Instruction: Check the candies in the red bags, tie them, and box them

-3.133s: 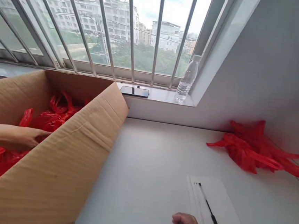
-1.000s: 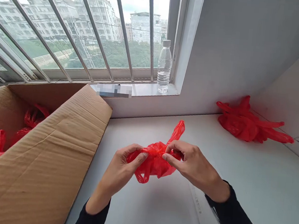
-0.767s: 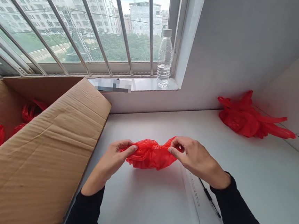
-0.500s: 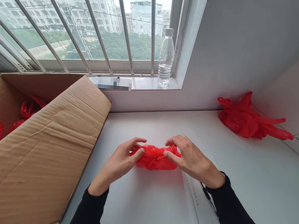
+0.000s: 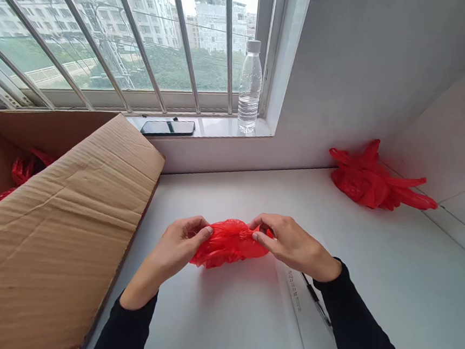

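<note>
The pale worktop [image 5: 400, 308] fills the lower middle and right of the frame, and the cardboard box [image 5: 65, 219] takes up the left side, leaning over its near edge. Between them, just below the centre of the frame, lies the red bag [image 5: 226, 244], stretched between the person's two hands. Its long axis runs nearly level from left to right, with the right end riding a little higher in the frame than the left. The left hand [image 5: 177, 248] has its grip closed on the bag's left end, thumb and fingers pinching the film; the right hand [image 5: 291, 245] has its grip pinched on the right end, thumb against forefinger. The bag therefore lies to the right of the left grip and mostly to the left of the right one. Whether its underside touches the worktop cannot be told. The smallest piece, the gathered twist [image 5: 246, 234] on the bag's upper side, decides the relation: it sits just beside the right fingertips and farther from the left ones, so the right hand is nearer.
</note>
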